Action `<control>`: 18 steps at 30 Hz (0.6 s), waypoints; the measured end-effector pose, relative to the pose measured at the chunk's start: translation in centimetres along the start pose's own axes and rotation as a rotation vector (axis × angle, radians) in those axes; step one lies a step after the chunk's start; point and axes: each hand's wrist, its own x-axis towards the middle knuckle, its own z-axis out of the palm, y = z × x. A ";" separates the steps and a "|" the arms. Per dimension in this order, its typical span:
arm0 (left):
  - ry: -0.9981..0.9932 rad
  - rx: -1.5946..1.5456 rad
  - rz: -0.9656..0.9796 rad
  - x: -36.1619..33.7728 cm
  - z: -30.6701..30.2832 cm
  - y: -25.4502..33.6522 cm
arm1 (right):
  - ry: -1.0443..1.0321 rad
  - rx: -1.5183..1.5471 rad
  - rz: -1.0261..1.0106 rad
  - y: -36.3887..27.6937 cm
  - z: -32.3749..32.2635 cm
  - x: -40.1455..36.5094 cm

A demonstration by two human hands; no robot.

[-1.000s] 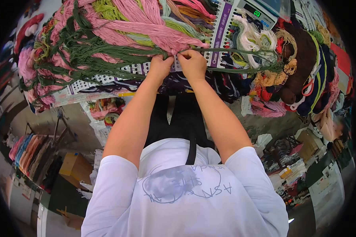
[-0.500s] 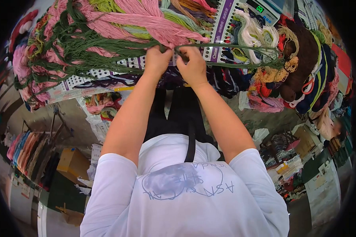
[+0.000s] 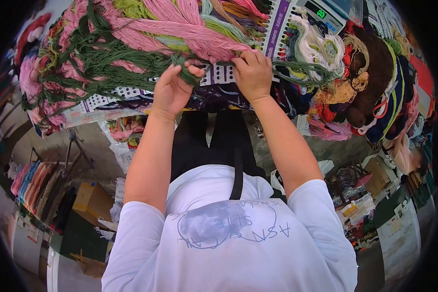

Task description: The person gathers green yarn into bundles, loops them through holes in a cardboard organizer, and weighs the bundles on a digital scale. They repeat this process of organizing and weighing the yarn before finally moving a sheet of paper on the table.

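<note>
A long skein of dark green thread (image 3: 126, 73) stretches across the pile from the left and passes between my hands. My left hand (image 3: 173, 92) is turned palm up, its fingers curled round a bunched part of the green thread. To the right, my right hand (image 3: 254, 77) is closed with its back to me, pinching the same thread, whose looped end (image 3: 309, 72) extends beyond it. Pink thread skeins (image 3: 180, 31) lie just beyond both hands. Beneath the thread are white cards with punched holes (image 3: 219, 74). My right fingertips are partly hidden.
A purple-and-white punched card (image 3: 279, 27) stands beyond my right hand. At the back right is a digital scale (image 3: 326, 19) with green digits. White skeins (image 3: 316, 44) and brown yarn (image 3: 372, 68) crowd the right side. A cardboard box (image 3: 90, 199) sits at lower left.
My hands have moved apart, the left one left and slightly down, the right one right. The green thread has bunched in my left fingers, and its loop at the right has slackened.
</note>
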 end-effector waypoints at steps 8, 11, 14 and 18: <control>-0.039 0.493 -0.075 2.2 2.6 -2.6 | -0.008 0.061 -0.085 0.6 0.2 0.6; -0.105 0.938 -0.019 3.6 1.9 -3.8 | -0.003 0.189 -0.065 -0.1 -1.0 0.8; -0.130 1.102 0.032 3.8 2.1 -4.4 | -0.025 0.320 -0.066 -1.0 -2.0 0.3; -0.138 1.274 0.169 3.0 1.7 -3.4 | -0.202 0.512 0.198 -1.4 -1.9 0.3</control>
